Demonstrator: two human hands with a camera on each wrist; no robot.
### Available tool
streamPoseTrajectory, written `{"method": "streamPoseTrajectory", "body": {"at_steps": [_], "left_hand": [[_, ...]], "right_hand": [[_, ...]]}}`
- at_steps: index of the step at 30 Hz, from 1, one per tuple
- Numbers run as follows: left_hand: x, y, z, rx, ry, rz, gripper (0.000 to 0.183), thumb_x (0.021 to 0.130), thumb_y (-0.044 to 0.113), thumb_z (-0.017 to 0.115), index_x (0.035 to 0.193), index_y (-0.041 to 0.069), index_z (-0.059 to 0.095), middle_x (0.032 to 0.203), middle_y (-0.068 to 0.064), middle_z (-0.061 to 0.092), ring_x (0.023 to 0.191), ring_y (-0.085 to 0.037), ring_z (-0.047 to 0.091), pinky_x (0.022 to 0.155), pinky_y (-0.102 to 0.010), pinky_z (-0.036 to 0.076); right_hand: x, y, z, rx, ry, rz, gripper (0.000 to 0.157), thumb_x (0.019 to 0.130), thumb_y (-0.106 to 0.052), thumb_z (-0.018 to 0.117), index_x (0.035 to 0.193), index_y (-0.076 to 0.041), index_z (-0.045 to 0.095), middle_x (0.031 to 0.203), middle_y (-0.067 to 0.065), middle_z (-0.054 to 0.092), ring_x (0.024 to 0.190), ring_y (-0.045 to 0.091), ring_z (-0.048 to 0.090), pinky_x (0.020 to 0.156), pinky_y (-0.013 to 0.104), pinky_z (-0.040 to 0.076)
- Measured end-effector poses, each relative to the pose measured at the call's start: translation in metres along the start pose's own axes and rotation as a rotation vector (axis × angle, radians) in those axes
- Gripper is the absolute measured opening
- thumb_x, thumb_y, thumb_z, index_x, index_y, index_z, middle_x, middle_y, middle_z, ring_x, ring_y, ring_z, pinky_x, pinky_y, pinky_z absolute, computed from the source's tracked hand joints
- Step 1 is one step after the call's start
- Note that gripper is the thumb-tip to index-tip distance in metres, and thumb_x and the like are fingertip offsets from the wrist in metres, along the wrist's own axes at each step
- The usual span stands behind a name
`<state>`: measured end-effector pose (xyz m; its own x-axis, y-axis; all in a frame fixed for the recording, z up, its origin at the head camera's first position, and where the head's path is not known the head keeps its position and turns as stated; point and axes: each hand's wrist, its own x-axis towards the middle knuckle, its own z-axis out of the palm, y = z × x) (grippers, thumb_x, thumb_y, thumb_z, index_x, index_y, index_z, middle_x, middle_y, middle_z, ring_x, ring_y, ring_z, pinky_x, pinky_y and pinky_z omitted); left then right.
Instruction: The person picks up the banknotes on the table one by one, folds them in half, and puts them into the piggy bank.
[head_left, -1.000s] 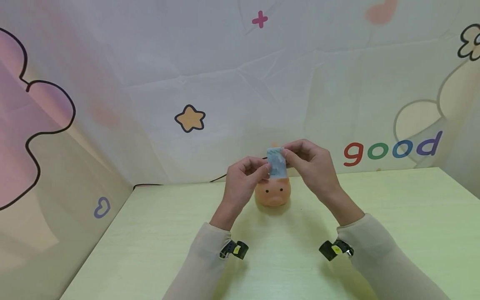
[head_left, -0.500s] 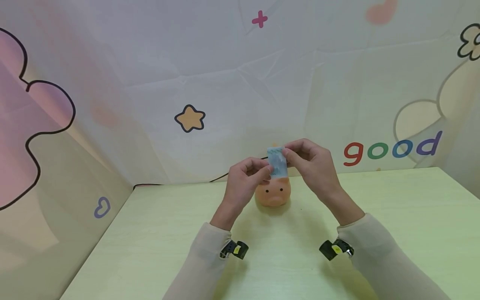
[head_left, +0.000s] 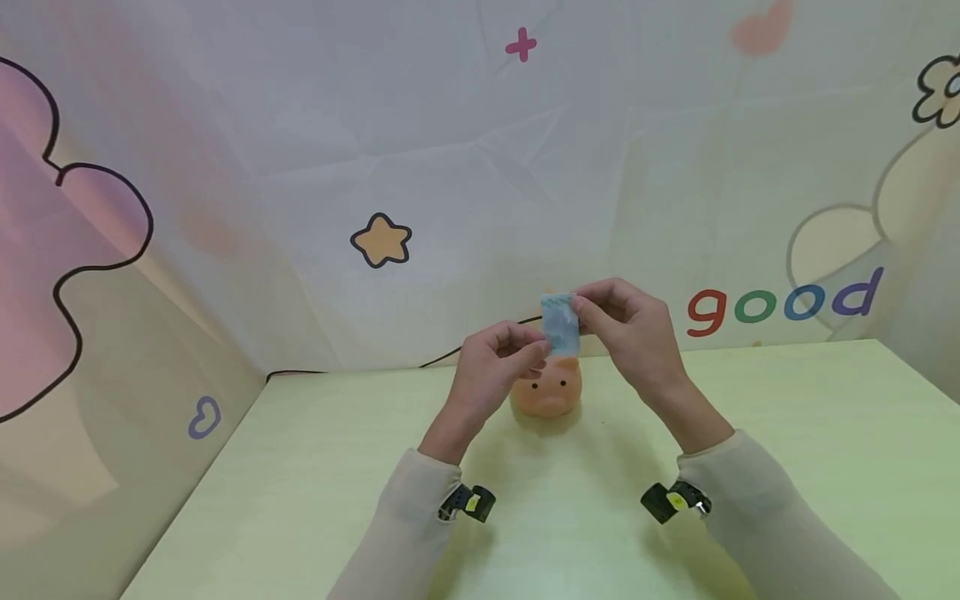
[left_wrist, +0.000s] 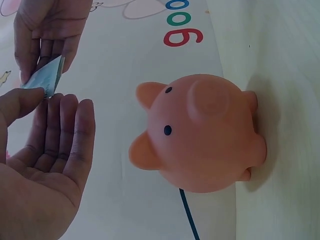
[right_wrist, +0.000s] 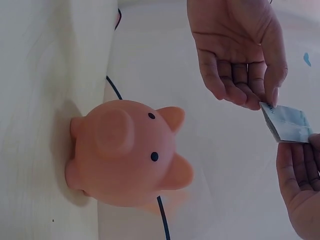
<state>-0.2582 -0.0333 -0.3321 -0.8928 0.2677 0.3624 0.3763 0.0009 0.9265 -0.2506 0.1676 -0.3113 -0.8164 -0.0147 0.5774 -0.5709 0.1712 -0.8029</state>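
Observation:
A folded blue-green banknote (head_left: 560,325) is held up in the air, above and in front of a pink piggy bank (head_left: 551,396). My left hand (head_left: 491,367) pinches its lower left corner between thumb and fingertips, the other fingers lying loosely bent in the left wrist view. At the upper right edge, my right hand (head_left: 633,337) grips the banknote (right_wrist: 289,122) between thumb and fingers. The piggy bank (left_wrist: 202,132) stands upright on the table, touched by neither hand. Its slot is out of sight in these views.
The pale yellow-green table (head_left: 315,467) runs back to a printed cloth backdrop (head_left: 450,167). A thin black cable (left_wrist: 189,215) passes behind the piggy bank. Each sleeve carries a black wrist strap, one of them the left strap (head_left: 467,502).
Both hands and the banknote have shifted slightly to the right. The head view has tilted a little. The piggy bank stays in place.

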Motion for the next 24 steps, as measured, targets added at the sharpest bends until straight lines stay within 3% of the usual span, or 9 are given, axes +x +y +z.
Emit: {"method": "streamPoseTrajectory", "body": {"at_steps": [11, 18, 24], "left_hand": [[0.0005, -0.0018, 0.0004, 0.018, -0.018, 0.009, 0.011, 0.102, 0.005, 0.071, 0.104, -0.005, 0.072, 0.089, -0.008, 0.072, 0.079, -0.019, 0.070, 0.081, -0.034, 0.065], [0.0007, -0.0019, 0.0021, 0.009, -0.009, -0.007, 0.012, 0.101, 0.006, 0.072, 0.106, -0.004, 0.072, 0.091, -0.008, 0.073, 0.084, -0.028, 0.072, 0.080, -0.035, 0.065], [-0.0005, -0.0017, 0.0027, 0.005, -0.015, -0.005, 0.012, 0.099, 0.006, 0.074, 0.105, -0.004, 0.074, 0.087, -0.005, 0.072, 0.078, -0.019, 0.069, 0.080, -0.036, 0.065]], "right_hand": [[0.0007, 0.0013, -0.0011, 0.010, 0.002, 0.001, 0.020, 0.105, -0.008, 0.069, 0.115, 0.008, 0.068, 0.102, 0.014, 0.072, 0.083, 0.015, 0.073, 0.082, 0.024, 0.062], [0.0010, 0.0003, -0.0027, 0.015, 0.006, -0.001, 0.020, 0.105, -0.009, 0.069, 0.115, 0.009, 0.068, 0.102, 0.013, 0.072, 0.083, 0.015, 0.074, 0.083, 0.024, 0.062], [0.0015, 0.0000, -0.0042, 0.015, 0.011, -0.002, 0.020, 0.105, -0.009, 0.069, 0.115, 0.008, 0.069, 0.101, 0.009, 0.072, 0.083, 0.015, 0.074, 0.083, 0.024, 0.061]]}}
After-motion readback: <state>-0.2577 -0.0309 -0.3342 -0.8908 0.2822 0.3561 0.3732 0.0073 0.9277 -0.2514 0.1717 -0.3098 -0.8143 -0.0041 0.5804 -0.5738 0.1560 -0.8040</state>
